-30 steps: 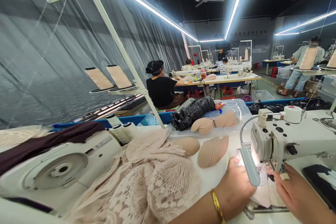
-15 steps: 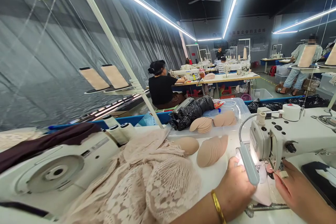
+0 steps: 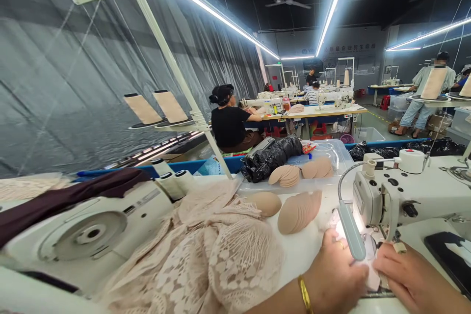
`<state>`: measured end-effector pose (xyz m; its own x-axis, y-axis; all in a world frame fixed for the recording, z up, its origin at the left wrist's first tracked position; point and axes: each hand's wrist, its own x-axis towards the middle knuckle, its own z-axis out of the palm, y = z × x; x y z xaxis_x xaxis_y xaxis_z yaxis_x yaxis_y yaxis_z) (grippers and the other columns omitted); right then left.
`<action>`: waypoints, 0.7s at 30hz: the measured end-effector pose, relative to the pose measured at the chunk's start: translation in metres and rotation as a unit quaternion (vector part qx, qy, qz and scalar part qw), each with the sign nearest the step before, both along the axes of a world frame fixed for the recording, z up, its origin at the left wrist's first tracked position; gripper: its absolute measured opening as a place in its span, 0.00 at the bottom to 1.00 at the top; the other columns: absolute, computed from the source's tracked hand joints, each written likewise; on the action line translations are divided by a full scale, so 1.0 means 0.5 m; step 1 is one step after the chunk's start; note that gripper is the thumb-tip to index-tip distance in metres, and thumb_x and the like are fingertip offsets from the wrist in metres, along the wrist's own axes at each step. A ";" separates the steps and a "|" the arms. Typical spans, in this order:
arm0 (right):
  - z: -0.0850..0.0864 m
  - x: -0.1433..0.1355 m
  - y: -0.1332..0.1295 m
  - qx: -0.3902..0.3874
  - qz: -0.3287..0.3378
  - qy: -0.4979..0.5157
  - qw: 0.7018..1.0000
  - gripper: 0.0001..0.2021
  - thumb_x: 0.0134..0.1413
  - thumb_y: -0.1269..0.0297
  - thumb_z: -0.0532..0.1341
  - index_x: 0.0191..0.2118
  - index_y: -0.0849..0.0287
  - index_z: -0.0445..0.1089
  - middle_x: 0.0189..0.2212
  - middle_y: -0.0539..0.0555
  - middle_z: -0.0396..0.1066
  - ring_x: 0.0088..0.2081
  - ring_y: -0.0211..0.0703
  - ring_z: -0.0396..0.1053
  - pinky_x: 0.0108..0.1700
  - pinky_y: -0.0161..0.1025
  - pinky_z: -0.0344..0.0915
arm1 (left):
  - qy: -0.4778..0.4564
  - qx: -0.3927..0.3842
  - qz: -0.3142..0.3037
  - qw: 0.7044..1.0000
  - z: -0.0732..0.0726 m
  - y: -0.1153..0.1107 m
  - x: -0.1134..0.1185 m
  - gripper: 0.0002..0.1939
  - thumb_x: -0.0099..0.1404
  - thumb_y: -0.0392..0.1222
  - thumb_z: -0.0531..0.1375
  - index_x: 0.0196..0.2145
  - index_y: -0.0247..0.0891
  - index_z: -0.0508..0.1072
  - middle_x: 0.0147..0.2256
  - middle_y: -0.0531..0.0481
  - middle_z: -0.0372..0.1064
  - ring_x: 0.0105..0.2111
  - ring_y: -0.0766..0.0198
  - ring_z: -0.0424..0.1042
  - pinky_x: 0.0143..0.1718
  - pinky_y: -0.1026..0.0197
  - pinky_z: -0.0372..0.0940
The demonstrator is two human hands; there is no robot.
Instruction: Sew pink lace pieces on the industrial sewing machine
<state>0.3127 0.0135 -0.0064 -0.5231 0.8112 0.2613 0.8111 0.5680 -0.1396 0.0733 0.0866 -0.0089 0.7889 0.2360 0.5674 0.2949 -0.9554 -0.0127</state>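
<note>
At the right, a white sewing machine [image 3: 423, 201] has a grey lamp [image 3: 351, 230] lit beside its head. Pale pink fabric [image 3: 373, 278] lies under the machine head. My left hand [image 3: 331, 267], with a gold bracelet at the wrist, is closed on this fabric, left of the needle area; the lamp covers some of its fingers. On the other side, my right hand [image 3: 410, 270] has its fingers bent together at the fabric's right edge, a small pale wrap on one finger. The needle is hidden from sight.
Beige lace garments [image 3: 228, 255] are heaped left of my hands. Stacked beige oval pads [image 3: 300, 211] lie behind, near a clear plastic box [image 3: 333, 154] and a black plastic bundle [image 3: 272, 157]. A second machine [image 3: 91, 230] stands left. A co-worker [image 3: 230, 120] sits ahead.
My right hand has drawn back from the presser area toward me, its fingers now more curled at the fabric. My left hand has shifted slightly nearer to it. The whole view has moved slightly.
</note>
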 end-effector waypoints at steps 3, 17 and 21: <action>0.021 -0.012 -0.003 -0.061 0.011 -0.040 0.997 0.12 0.62 0.78 0.54 0.35 0.55 0.70 0.36 0.55 0.74 0.38 0.50 0.73 0.39 0.43 0.72 | -0.025 0.055 -0.043 0.997 -0.020 -0.010 0.005 0.10 0.64 0.42 0.63 0.28 0.40 0.66 0.29 0.56 0.68 0.26 0.65 0.56 0.44 0.47 0.57; -0.022 -0.004 0.010 -0.040 -0.032 0.032 0.998 0.15 0.67 0.75 0.52 0.43 0.52 0.75 0.38 0.55 0.75 0.38 0.51 0.75 0.38 0.44 0.69 | 0.084 -0.063 0.007 0.994 0.047 0.003 -0.006 0.09 0.61 0.37 0.67 0.31 0.38 0.69 0.34 0.52 0.74 0.37 0.57 0.71 0.54 0.39 0.58; -0.030 0.001 0.021 0.008 -0.028 0.079 0.996 0.14 0.66 0.72 0.54 0.43 0.49 0.76 0.39 0.53 0.78 0.37 0.50 0.77 0.37 0.41 0.72 | 0.100 -0.082 -0.001 0.992 0.061 0.021 -0.013 0.07 0.64 0.37 0.67 0.37 0.40 0.72 0.44 0.51 0.78 0.44 0.54 0.75 0.59 0.40 0.57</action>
